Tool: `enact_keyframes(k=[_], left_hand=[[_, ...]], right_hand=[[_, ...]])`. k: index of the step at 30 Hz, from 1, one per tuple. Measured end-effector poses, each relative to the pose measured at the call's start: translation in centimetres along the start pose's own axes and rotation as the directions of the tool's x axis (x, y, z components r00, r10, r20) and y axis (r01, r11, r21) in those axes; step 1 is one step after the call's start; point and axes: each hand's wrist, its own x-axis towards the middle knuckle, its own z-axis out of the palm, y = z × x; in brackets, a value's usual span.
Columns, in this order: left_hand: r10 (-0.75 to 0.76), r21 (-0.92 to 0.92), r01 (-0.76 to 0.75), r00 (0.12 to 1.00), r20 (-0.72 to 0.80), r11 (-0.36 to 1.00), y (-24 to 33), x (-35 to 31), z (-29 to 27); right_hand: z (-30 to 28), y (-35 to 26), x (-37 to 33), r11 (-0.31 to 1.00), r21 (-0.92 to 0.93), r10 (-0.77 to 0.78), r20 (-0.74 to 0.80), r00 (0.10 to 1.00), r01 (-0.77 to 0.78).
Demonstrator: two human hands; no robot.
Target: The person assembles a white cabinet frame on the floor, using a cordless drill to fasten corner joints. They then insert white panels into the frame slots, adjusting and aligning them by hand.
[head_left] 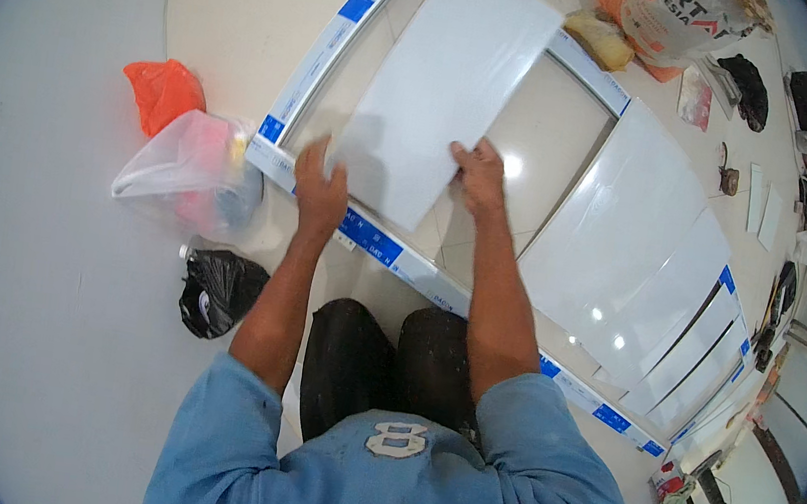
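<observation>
A long white panel (444, 86) lies slantwise across a white frame (332, 57) with blue printed film, which rests on the floor. On the panel's right edge, my right hand (480, 176) is closed, its thumb on the upper face and the other fingers partly hidden. Beside the panel's lower left edge, my left hand (321, 186) is open, thumb and fingers apart and slightly blurred; no object shows in it. Farther right, a wider white panel (619, 218) fills part of the same frame, with narrow white slats (683, 357) at the frame's right end.
At the left lie an orange bag (166, 94), a clear plastic bag (182, 169) with things inside and a black plastic bag (222, 292). A large printed sack (678, 24) and a yellowish bag (599, 41) stand beyond the frame. Loose white strips (762, 205) lie far right.
</observation>
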Motion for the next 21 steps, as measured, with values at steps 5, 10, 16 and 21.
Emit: enact_keyframes(k=[5,10,16,21], left_hand=[[-0.271,-0.456,0.577,0.772,0.575,0.677,3.2,7.4,0.1],[-0.354,-0.631,0.575,0.818,0.453,0.521,9.9,8.9,-1.6],[-0.083,-0.303,0.085,0.996,0.019,0.949,14.3,8.8,-2.6],[0.044,-0.16,-0.043,0.999,0.003,0.986,16.1,7.4,-4.9]], right_hand=[[-4.1,-7.3,-2.6,0.998,-0.014,-0.059,0.036,0.998,0.059],[-3.2,-14.0,-6.2,0.981,0.103,-0.153,-0.088,0.984,0.161],[-3.4,-14.4,-8.3,0.901,-0.295,-0.415,-0.382,0.825,0.317],[-2.7,-16.9,-11.6,0.904,-0.34,-0.392,-0.409,0.824,0.261]])
